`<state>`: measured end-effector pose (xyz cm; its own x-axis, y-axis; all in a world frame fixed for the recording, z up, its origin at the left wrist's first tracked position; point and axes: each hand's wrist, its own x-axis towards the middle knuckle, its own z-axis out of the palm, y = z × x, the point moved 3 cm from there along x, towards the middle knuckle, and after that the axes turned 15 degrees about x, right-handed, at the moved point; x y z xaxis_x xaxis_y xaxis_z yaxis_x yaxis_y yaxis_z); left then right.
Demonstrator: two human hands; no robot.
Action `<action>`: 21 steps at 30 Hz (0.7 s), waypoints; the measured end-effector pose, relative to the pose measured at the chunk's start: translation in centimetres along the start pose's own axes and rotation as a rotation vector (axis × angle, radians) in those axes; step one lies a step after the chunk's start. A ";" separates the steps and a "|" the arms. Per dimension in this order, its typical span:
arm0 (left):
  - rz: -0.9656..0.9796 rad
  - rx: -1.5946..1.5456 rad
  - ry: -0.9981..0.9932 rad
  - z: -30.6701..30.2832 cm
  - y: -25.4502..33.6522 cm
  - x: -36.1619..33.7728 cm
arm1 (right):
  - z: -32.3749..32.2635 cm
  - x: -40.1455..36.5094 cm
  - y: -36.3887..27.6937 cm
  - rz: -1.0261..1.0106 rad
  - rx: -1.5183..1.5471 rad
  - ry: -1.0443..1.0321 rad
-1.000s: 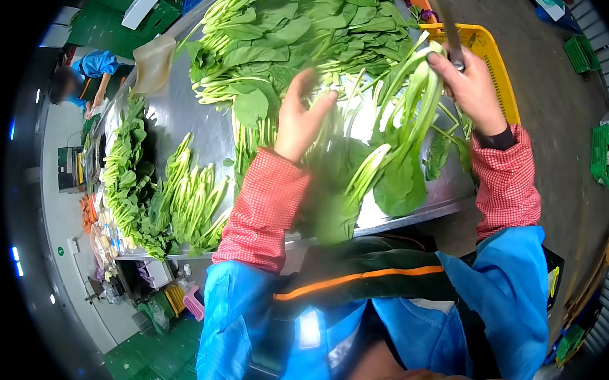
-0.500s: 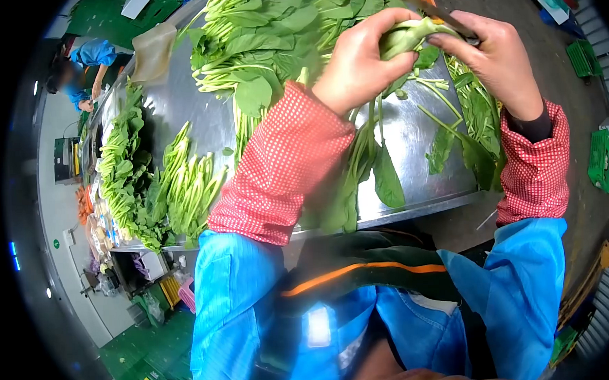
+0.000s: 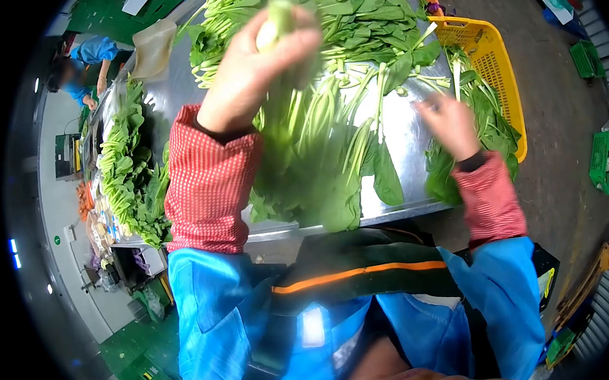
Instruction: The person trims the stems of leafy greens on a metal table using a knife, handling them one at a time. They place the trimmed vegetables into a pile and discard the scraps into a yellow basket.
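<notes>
My left hand [image 3: 245,74] is raised over the table, closed around the pale stem end of a leafy green vegetable [image 3: 280,18]. Its leaves are smeared by motion below the hand. To the right, my right hand [image 3: 454,126] hovers above the table's right side, fingers curled and blurred. A dark sliver at its fingertips looks like the knife seen earlier, but most of it is hidden. Cut leafy greens [image 3: 357,154] lie between the hands on the metal table [image 3: 413,178].
A large pile of greens [image 3: 372,17] covers the table's far side. More greens [image 3: 123,171] lie at the left. A yellow basket [image 3: 511,93] holding leaves stands beyond the right edge. Another person [image 3: 98,53] in blue is at the far left.
My hands have moved apart: the left swung left with the greens, the right moved down. The knife was plain across the stem earlier. The yellow basket has come into view.
</notes>
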<state>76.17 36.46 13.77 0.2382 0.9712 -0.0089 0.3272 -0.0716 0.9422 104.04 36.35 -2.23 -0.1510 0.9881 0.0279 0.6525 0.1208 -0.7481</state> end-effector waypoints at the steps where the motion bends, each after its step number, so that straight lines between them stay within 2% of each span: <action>1: -0.094 0.032 -0.038 0.5 -0.6 -0.6 | 3.1 -0.7 0.3 0.109 0.229 -0.129; 2: -0.192 0.082 -0.124 0.9 -2.2 -1.1 | 6.0 -1.1 0.5 0.060 0.247 -0.154; 3: -0.356 0.112 -0.151 1.5 -3.7 -1.9 | 8.7 -1.6 0.6 0.136 0.329 -0.224; 4: -0.368 0.101 -0.160 2.3 -6.6 -2.7 | 11.4 -1.9 1.1 0.153 0.244 -0.237; 7: -0.632 0.143 -0.173 4.4 -12.3 -5.5 | 13.8 -2.9 0.2 0.196 0.097 -0.231; 8: -0.650 0.133 -0.177 5.0 -14.4 -6.2 | 14.2 -3.0 0.5 0.213 0.097 -0.212; 10: -0.711 0.086 -0.165 6.6 -16.4 -7.2 | 15.0 -2.6 2.4 0.246 0.283 -0.197; 12: -0.668 0.091 -0.138 8.2 -16.3 -7.3 | 14.2 -2.5 3.2 0.256 0.461 -0.192; 13: -0.501 0.161 -0.056 9.0 -16.7 -6.9 | 13.1 -2.6 2.1 0.219 0.506 -0.177; 14: -0.458 0.092 -0.019 10.0 -17.1 -7.0 | 11.9 -2.9 1.0 0.186 0.551 -0.161; 16: -0.281 0.229 0.045 11.3 -17.2 -6.7 | 10.5 -3.4 -0.6 0.089 0.712 -0.144; 17: -0.290 0.169 0.055 11.5 -17.1 -6.5 | 9.6 -3.5 -1.4 0.038 0.792 -0.132; 20: -0.360 -0.060 0.045 11.5 -15.0 -6.0 | 5.3 -3.6 -3.6 -0.063 0.530 -0.136; 21: -0.413 -0.174 0.027 11.2 -13.8 -6.1 | 4.3 -3.8 -3.8 -0.203 0.377 -0.005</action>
<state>80.46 28.97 -2.94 0.0953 0.9158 -0.3901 0.2302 0.3610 0.9037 98.93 31.74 -2.33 -0.2529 0.9473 0.1966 0.2926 0.2685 -0.9178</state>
